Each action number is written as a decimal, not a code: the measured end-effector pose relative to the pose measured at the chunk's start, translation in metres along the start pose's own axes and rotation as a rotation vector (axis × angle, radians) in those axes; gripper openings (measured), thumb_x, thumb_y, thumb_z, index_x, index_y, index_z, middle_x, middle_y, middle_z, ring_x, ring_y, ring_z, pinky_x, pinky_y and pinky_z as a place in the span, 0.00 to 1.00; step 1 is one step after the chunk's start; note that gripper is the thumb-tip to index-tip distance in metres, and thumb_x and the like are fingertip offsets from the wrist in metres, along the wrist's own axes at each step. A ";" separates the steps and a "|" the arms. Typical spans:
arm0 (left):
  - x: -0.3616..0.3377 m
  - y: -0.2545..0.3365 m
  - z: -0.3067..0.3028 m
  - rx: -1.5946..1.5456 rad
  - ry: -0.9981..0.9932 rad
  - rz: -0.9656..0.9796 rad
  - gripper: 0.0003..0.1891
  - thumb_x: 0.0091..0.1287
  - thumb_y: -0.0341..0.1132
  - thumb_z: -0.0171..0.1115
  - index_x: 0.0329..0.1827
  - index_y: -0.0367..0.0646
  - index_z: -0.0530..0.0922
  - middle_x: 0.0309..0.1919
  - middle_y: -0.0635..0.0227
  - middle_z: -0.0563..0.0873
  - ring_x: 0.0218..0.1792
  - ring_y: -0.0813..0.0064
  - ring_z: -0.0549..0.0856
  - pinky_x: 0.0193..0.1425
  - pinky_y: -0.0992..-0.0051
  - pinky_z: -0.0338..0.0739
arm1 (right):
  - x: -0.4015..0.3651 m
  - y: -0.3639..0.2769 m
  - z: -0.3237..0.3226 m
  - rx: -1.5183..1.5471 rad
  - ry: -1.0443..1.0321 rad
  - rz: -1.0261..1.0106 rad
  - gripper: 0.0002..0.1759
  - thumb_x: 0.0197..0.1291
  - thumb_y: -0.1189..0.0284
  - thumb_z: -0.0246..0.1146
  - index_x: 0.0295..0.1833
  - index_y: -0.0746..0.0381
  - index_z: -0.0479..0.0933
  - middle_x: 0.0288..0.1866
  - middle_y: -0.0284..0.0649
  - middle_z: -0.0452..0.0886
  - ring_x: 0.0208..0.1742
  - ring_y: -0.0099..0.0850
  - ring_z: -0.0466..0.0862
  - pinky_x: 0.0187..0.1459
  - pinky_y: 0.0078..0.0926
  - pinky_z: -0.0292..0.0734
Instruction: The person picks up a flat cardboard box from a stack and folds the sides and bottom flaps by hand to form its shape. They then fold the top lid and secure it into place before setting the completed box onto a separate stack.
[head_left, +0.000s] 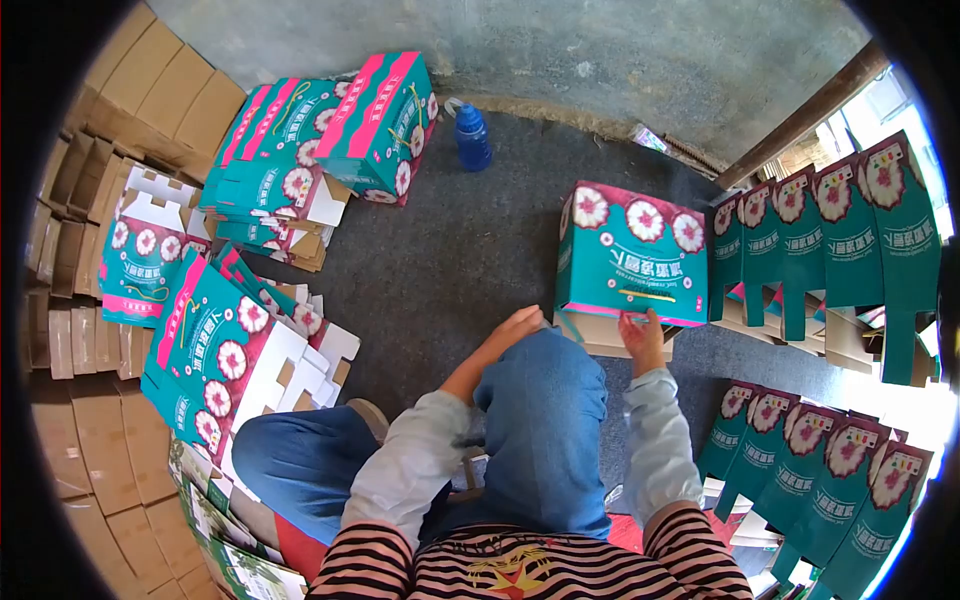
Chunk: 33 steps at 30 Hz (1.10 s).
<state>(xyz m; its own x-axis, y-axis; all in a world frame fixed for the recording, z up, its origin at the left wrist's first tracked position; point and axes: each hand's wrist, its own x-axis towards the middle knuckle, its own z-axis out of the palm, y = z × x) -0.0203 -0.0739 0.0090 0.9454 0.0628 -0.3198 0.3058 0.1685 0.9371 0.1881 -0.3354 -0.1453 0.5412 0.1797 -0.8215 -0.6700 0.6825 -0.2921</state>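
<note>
A teal and maroon printed gift box [640,250] with pictures of white-centred flowers and a yellow cord handle stands on the dark floor ahead of my knees. My right hand [643,340] is at its near edge, fingers bent around the edge just below the cord. A brown cardboard part [600,335] shows beneath that edge. My left hand [518,328] is beside my raised knee, near the box's left corner. The knee hides part of its fingers, and I cannot see whether they hold anything.
Finished-looking boxes [375,125] and folded printed cartons [225,350] lie to the left, before stacked brown cartons [110,440]. A blue bottle [472,138] stands near the wall. Rows of teal cartons [840,235] line the right side, with more [810,475] nearer me.
</note>
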 end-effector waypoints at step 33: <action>-0.219 -0.019 0.000 0.074 0.561 -0.301 0.23 0.69 0.38 0.58 0.63 0.36 0.68 0.49 0.62 0.80 0.50 0.74 0.80 0.54 0.76 0.74 | 0.087 -0.131 0.026 -0.055 -0.033 -0.162 0.20 0.66 0.54 0.55 0.41 0.62 0.66 0.38 0.47 0.72 0.47 0.49 0.76 0.48 0.52 0.77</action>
<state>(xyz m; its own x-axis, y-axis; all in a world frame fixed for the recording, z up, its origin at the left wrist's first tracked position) -0.2336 -0.0907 0.0612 0.6207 0.5317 -0.5762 0.5743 0.1920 0.7958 0.3358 -0.3905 -0.1656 0.6600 0.0947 -0.7453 -0.5991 0.6649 -0.4460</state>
